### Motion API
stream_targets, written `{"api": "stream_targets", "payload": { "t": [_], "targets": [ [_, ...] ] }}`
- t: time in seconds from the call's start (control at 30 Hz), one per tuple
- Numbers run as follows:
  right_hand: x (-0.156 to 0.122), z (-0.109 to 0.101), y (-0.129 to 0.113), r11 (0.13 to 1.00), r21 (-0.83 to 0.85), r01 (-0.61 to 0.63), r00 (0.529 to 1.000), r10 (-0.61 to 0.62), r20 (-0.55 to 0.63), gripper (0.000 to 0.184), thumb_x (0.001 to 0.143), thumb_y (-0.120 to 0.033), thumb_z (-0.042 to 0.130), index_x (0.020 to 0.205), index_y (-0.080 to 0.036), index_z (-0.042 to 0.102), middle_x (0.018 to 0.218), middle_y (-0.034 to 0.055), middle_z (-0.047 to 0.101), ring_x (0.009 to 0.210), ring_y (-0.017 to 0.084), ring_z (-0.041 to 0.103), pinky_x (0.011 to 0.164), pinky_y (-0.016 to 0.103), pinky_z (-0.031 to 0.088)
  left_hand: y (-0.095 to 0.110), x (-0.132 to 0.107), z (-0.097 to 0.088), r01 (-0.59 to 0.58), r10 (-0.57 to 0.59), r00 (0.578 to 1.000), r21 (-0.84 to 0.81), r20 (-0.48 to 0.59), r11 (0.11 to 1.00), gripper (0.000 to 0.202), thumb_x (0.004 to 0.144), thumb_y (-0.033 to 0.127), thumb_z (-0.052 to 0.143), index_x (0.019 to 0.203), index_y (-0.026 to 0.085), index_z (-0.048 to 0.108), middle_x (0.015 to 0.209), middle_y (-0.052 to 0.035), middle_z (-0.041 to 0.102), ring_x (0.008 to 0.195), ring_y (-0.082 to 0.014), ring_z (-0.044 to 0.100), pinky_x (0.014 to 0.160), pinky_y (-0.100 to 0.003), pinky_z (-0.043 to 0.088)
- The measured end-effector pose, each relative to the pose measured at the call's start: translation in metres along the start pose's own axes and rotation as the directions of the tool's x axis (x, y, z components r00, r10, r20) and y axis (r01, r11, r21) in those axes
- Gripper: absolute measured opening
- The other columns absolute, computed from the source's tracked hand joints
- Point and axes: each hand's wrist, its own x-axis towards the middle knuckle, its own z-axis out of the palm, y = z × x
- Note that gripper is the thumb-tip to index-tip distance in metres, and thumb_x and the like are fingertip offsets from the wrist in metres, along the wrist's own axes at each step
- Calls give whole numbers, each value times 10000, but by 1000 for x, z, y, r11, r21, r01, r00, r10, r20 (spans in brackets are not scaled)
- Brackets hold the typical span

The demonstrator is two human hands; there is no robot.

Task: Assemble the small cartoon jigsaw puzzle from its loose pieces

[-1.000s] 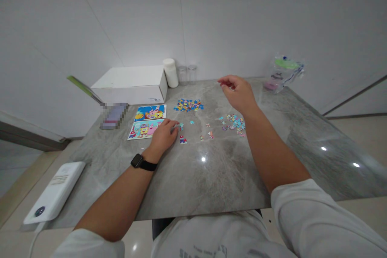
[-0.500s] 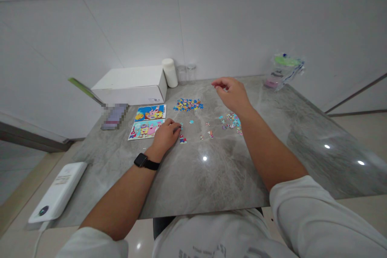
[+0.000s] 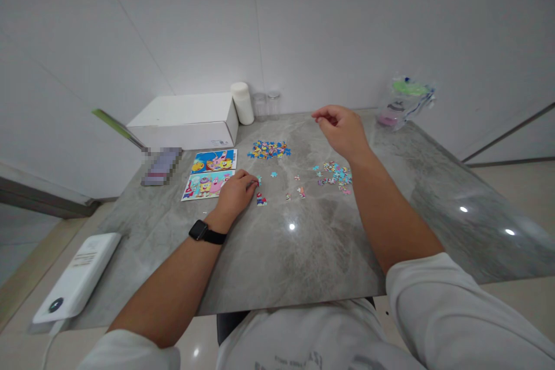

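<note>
My left hand point(image 3: 236, 192) rests on the table at the right edge of the lower picture card point(image 3: 203, 185), covering part of it. Its fingers are closed at a light-blue jigsaw piece point(image 3: 259, 178). Just nearer lies a red-and-blue joined bit of puzzle point(image 3: 261, 200). My right hand point(image 3: 342, 130) is raised above the back of the table, its fingertips pinched together; whether anything is between them I cannot make out. Below it, partly behind the forearm, is a pale pile of jigsaw pieces point(image 3: 336, 172). A bluer pile point(image 3: 269, 150) lies between the hands, farther back.
A second picture card point(image 3: 214, 161) adjoins the first. Behind stand a white box point(image 3: 184, 121), a white bottle point(image 3: 242, 103) and two clear glasses point(image 3: 273, 106). A plastic bag point(image 3: 405, 104) sits at the back right, a white power bank point(image 3: 78, 277) at the front left.
My right hand has shifted a little to the right, uncovering more of the pale pile. My left hand stays almost in place; the whole view has moved slightly.
</note>
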Motion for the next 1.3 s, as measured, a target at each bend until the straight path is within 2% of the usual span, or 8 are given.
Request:
{"api": "stream_targets", "payload": {
  "t": [0.23, 0.4, 0.53, 0.67, 0.73, 0.9, 1.1, 1.3],
  "targets": [
    [5, -27, 9, 998, -45, -36, 999, 36, 14, 254, 914, -272, 601, 1033, -186, 809, 829, 41, 733, 796, 203, 637, 793, 357, 505, -2, 0, 1, 9, -9, 1000, 0, 0, 1000, 233, 1001, 331, 585, 1065, 243, 791, 1103, -81, 683, 985, -242, 688, 877, -364, 568],
    [-4, -39, 25, 983, -179, -51, 993, 68, 92, 227, 906, -266, 624, 1004, -202, 818, 838, 36, 754, 763, 193, 635, 783, 350, 498, -5, 2, 4, -1, 1, 1000, 16, -1, 1000, 239, 1001, 337, 587, 1057, 244, 800, 1106, -85, 688, 970, -240, 688, 855, -355, 563],
    [-32, -34, 48, 957, -290, 8, 963, 72, 261, 210, 896, -241, 639, 1005, -223, 818, 931, 45, 784, 822, 197, 668, 821, 345, 507, -7, 2, 7, -7, 7, 1000, 10, -16, 1000, 246, 1004, 346, 579, 1056, 247, 798, 1103, -85, 692, 984, -248, 689, 866, -365, 562],
    [-72, -24, 69, 930, -359, 86, 881, 97, 464, 212, 902, -205, 645, 1032, -220, 812, 1007, 61, 793, 911, 202, 698, 866, 327, 509, -5, 1, 5, 0, -1, 999, -22, -52, 1000, 265, 1011, 374, 564, 1076, 244, 786, 1115, -84, 692, 993, -244, 686, 883, -366, 561],
    [-89, -18, 77, 916, -386, 111, 857, 108, 504, 227, 918, -197, 641, 1067, -224, 810, 1059, 76, 795, 983, 219, 705, 903, 333, 508, -1, -1, 2, -4, 1, 997, -44, -80, 999, 268, 1011, 381, 560, 1083, 240, 776, 1116, -84, 694, 1008, -244, 681, 901, -370, 556],
    [-106, -13, 90, 884, -445, 143, 856, 115, 504, 255, 976, -232, 618, 1150, -228, 804, 1202, 101, 779, 1126, 249, 693, 1001, 358, 483, 10, -6, -9, -21, 2, 990, -129, -144, 991, 239, 1016, 346, 546, 1100, 220, 731, 1086, -69, 712, 909, -211, 650, 873, -353, 533],
    [-101, -29, 102, 834, -547, 73, 899, 182, 398, 275, 1010, -265, 578, 1162, -223, 803, 1126, 106, 778, 1071, 244, 687, 963, 350, 478, 14, -12, -14, -47, 12, 986, -215, -164, 976, 243, 1009, 330, 555, 1157, 210, 706, 994, -46, 691, 708, -162, 548, 731, -320, 490],
    [-105, -24, 99, 857, -492, 155, 842, 146, 519, 247, 983, -347, 655, 1156, -245, 800, 1158, 91, 768, 1088, 240, 680, 966, 347, 464, 14, -13, -11, -56, 27, 991, -222, -130, 974, 249, 1012, 357, 543, 1130, 217, 713, 998, -50, 701, 713, -163, 556, 731, -318, 492]
  ]
}}
